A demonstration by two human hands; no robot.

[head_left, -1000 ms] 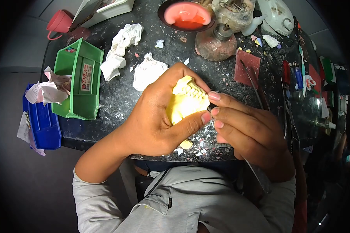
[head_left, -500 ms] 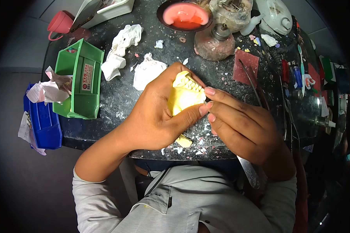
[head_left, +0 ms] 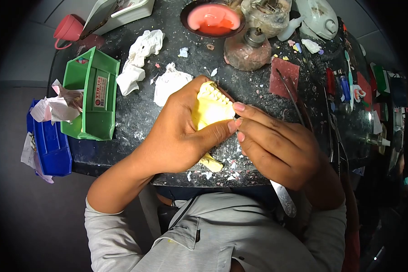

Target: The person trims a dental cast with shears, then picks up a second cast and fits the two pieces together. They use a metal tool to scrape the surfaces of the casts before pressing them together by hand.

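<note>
Yellow dental cast (head_left: 209, 109) gripped in left hand (head_left: 181, 131), right hand's (head_left: 279, 147) fingertips pinched at its edge

Mostly singles, with a few pairs, across one work table (head_left: 136, 115).
Two plastic bins at the left edge: one green bin (head_left: 93, 93), one blue bin (head_left: 53, 147). Two crumpled white tissues (head_left: 171, 86) and one white tray (head_left: 133, 12); one pink cup (head_left: 69, 29) by the far left corner. Toward the far edge, one dark bowl (head_left: 185, 20) and one spirit lamp (head_left: 247, 55). On the right, two red sheets (head_left: 283, 81), one toothbrush (head_left: 350, 72), one blue lighter (head_left: 345, 88). One yellow dental cast (head_left: 209, 109); scraps (head_left: 207, 174) too many to count.
</note>
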